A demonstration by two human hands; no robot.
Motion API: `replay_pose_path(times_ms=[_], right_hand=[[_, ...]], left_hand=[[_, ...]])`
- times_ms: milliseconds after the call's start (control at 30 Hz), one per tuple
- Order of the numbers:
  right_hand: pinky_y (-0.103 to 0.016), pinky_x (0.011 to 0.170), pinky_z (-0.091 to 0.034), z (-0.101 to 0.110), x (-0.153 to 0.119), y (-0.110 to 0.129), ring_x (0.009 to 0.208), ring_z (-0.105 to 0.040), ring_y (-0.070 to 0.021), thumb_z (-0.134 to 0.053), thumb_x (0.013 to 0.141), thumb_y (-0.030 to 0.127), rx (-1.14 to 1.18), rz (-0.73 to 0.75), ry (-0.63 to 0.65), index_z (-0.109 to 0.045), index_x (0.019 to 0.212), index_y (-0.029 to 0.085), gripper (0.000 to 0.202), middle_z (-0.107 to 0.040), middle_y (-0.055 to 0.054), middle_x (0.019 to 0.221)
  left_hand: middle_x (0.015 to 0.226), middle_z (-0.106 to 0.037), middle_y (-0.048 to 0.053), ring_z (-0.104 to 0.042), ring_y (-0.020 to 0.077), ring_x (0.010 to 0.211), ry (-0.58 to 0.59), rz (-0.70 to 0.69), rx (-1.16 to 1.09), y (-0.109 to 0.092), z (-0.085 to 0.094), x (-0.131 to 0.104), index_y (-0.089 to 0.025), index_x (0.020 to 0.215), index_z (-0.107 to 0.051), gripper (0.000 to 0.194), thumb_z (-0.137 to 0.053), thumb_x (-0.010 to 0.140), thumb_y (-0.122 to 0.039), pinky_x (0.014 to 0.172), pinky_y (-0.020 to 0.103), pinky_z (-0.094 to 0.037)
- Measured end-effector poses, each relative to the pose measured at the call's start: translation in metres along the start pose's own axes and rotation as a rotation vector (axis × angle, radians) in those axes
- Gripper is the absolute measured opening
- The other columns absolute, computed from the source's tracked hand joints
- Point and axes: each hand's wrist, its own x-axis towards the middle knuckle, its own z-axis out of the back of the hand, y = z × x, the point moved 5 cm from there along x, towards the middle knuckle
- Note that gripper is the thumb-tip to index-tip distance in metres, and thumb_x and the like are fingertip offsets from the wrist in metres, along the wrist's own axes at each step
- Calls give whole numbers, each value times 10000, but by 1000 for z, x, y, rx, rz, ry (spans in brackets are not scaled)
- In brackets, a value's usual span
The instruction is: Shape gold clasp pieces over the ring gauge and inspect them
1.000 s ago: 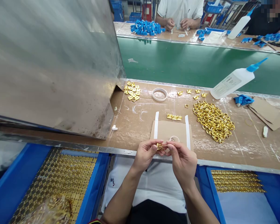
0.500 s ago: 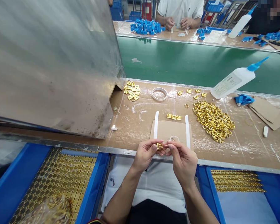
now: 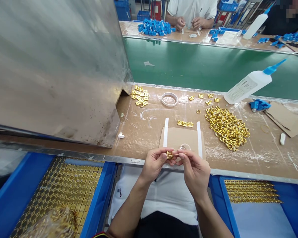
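Observation:
Between the fingertips of my left hand (image 3: 154, 163) is a small gold metal piece (image 3: 169, 155). My right hand (image 3: 195, 170) pinches a thin stick (image 3: 180, 154), its tip touching or very close to the gold piece. Both hands are just above the bench's front edge, in front of a cardboard sheet (image 3: 181, 135) held by white tape strips. A small clear round dish (image 3: 185, 147) sits behind my right fingertips, partly hidden. Beyond the sheet lies a short row of joined gold pieces (image 3: 185, 123). A heap of gold rings (image 3: 227, 129) lies to the right.
A large metal panel (image 3: 54, 66) stands at left. Around the bench are a white tape ring (image 3: 169, 99), square gold pieces (image 3: 140, 96) and a bottle with blue nozzle (image 3: 248, 86). Blue trays (image 3: 109, 185) flank my lap. Across the green belt (image 3: 188, 66), co-workers sit by blue parts.
Almost nothing differs. Both hands hold the same position with the gold piece and the stick; the view has shifted very slightly.

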Motion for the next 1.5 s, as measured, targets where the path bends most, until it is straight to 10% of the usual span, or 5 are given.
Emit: replay_pose_path(times_ms=[1500], right_hand=[[-232,528,-612,2,1,-4,540,-696,-142,-642,961,274,72,-28,42,-781,920,222,154,-783,-16,752]], left_hand=[[833,-805,120,-714,179,638,16,37,-11,2,2,-1,-152,1007,-826,436,-854,754,-506,613,291,-585]])
